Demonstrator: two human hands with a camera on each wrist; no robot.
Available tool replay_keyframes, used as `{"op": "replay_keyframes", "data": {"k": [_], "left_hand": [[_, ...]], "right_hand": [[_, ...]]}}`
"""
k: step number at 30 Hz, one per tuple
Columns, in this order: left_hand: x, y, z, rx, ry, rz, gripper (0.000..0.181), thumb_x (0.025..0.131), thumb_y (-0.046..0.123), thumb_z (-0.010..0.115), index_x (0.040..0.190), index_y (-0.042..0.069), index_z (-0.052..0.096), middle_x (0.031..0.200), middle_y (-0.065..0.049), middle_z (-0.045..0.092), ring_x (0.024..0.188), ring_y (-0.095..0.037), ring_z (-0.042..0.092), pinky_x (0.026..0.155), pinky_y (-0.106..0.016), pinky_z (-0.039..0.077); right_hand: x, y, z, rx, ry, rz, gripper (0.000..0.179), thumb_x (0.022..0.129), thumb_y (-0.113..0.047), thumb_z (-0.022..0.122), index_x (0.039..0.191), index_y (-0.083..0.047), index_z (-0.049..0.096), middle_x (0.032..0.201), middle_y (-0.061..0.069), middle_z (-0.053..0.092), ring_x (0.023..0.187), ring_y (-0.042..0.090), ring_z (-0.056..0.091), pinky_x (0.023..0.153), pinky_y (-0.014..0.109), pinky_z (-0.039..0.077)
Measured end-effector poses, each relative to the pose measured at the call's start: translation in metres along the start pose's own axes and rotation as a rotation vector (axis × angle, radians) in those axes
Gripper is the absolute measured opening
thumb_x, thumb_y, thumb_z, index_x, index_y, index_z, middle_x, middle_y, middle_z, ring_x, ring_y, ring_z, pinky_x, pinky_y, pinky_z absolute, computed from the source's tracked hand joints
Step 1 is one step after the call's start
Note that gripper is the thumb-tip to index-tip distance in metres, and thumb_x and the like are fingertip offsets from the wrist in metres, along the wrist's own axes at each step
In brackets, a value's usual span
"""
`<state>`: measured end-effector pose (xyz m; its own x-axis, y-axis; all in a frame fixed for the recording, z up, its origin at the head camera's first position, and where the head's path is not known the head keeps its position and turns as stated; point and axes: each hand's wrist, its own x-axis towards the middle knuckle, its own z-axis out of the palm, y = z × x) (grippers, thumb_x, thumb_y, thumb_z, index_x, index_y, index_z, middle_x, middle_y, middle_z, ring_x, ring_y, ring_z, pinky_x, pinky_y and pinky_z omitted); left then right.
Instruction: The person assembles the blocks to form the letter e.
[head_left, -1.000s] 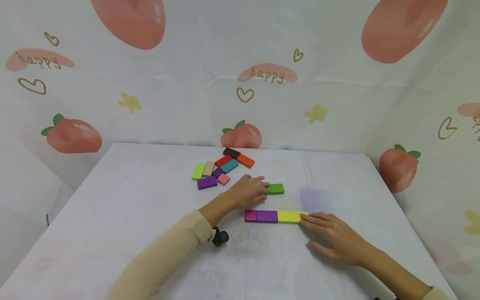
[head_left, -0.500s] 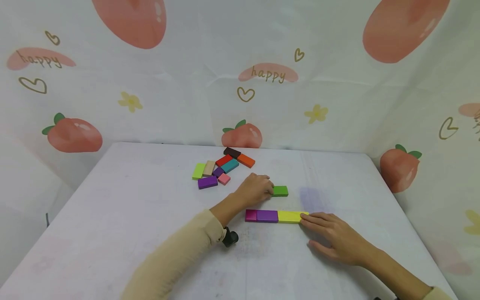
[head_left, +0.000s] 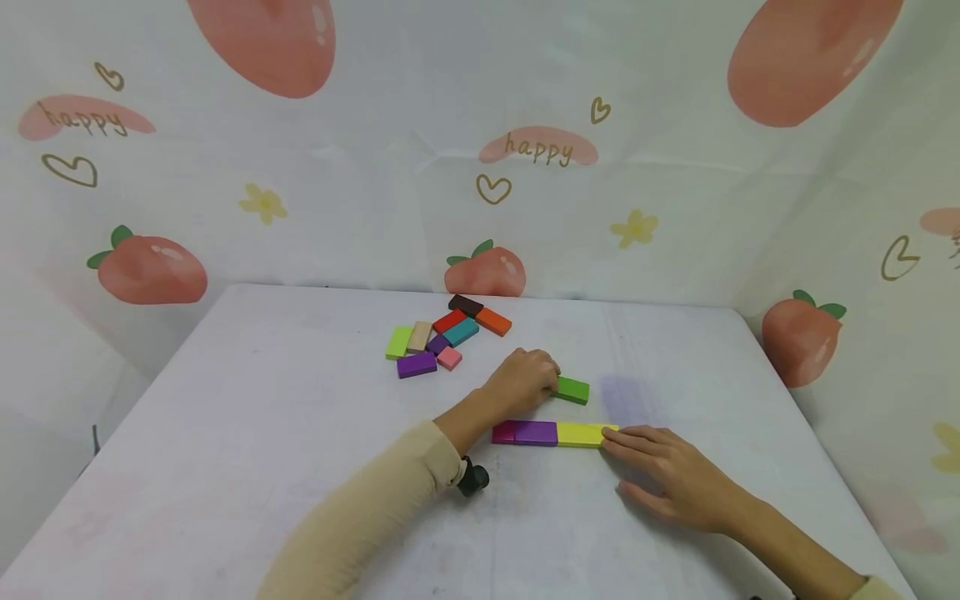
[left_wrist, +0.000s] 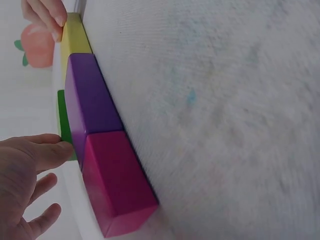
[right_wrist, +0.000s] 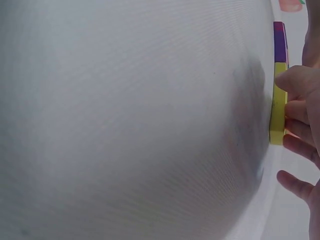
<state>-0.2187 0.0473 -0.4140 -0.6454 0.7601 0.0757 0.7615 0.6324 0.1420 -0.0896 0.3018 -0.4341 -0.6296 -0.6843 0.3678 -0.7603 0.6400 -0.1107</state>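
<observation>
My left hand (head_left: 522,382) pinches the left end of a green block (head_left: 573,390) between thumb and finger, just behind a row of blocks. In that row a magenta block (left_wrist: 120,180), a purple block (left_wrist: 95,95) and a yellow block (head_left: 579,434) lie end to end. The fingertips of my right hand (head_left: 667,479) touch the right end of the yellow block, fingers fairly straight. In the left wrist view, the row partly hides the green block, and the remaining left fingers are spread.
Farther back on the white table (head_left: 300,417) lies a cluster of several blocks, including a teal block (head_left: 461,332), an orange block (head_left: 494,322) and a second purple block (head_left: 417,365). A patterned cloth (head_left: 375,208) hangs behind the table.
The left hand has moved right and slightly nearer, its fingers drawn in on the green block. That block has shifted right and now sits at a slant. The right hand stays in place.
</observation>
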Motion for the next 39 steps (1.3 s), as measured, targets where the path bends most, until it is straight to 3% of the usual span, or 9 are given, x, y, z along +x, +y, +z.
{"op": "replay_keyframes", "data": {"k": [8,14,19,24,33,39], "left_hand": [[0.002,0.003,0.006,0.015,0.034,-0.002,0.019,0.095,0.016,0.068,0.109,0.022,0.079,0.112,0.004,0.072,0.107,-0.013,0.063,0.089,-0.027,0.05],[0.006,0.009,0.008,0.016,0.028,0.012,0.019,0.097,0.02,0.065,0.11,0.018,0.079,0.109,0.004,0.073,0.1,-0.013,0.065,0.089,-0.029,0.05],[0.009,0.015,0.01,0.075,-0.002,0.041,0.023,0.099,0.024,0.06,0.112,0.019,0.078,0.117,0.004,0.07,0.108,-0.013,0.063,0.092,-0.033,0.049],[0.009,0.017,0.009,0.106,-0.019,0.06,0.026,0.1,0.025,0.057,0.119,0.02,0.075,0.127,0.004,0.068,0.12,-0.011,0.059,0.096,-0.035,0.048],[0.006,0.02,0.01,0.141,-0.115,0.091,0.04,0.105,0.028,0.047,0.143,0.02,0.056,0.145,0.007,0.054,0.137,-0.013,0.046,0.103,-0.04,0.044],[0.008,0.023,0.011,0.133,-0.171,0.099,0.045,0.106,0.029,0.044,0.149,0.017,0.048,0.152,0.005,0.046,0.143,-0.013,0.038,0.109,-0.04,0.04]], "right_hand": [[-0.001,0.0,0.002,-0.027,-0.03,0.029,0.059,0.079,-0.029,0.082,0.134,-0.017,0.065,0.135,-0.002,0.063,0.118,0.016,0.058,0.094,0.034,0.046],[-0.002,0.0,0.002,-0.02,-0.025,0.04,0.059,0.078,-0.029,0.083,0.133,-0.018,0.065,0.134,-0.003,0.063,0.118,0.017,0.059,0.099,0.028,0.042],[-0.002,0.0,0.002,-0.013,-0.013,0.03,0.058,0.079,-0.029,0.082,0.133,-0.017,0.065,0.134,-0.002,0.063,0.118,0.017,0.059,0.103,0.023,0.037],[-0.001,0.001,0.002,0.014,0.015,-0.006,0.057,0.079,-0.026,0.082,0.132,-0.014,0.065,0.134,0.001,0.064,0.117,0.02,0.059,0.108,0.015,0.025],[-0.001,0.002,0.002,0.009,0.008,-0.014,0.058,0.08,-0.026,0.082,0.133,-0.013,0.064,0.134,0.001,0.063,0.117,0.02,0.059,0.107,0.019,0.029],[0.0,0.003,0.003,0.008,0.011,-0.014,0.057,0.081,-0.027,0.081,0.133,-0.014,0.064,0.133,0.001,0.064,0.117,0.02,0.059,0.108,0.017,0.027]]}}
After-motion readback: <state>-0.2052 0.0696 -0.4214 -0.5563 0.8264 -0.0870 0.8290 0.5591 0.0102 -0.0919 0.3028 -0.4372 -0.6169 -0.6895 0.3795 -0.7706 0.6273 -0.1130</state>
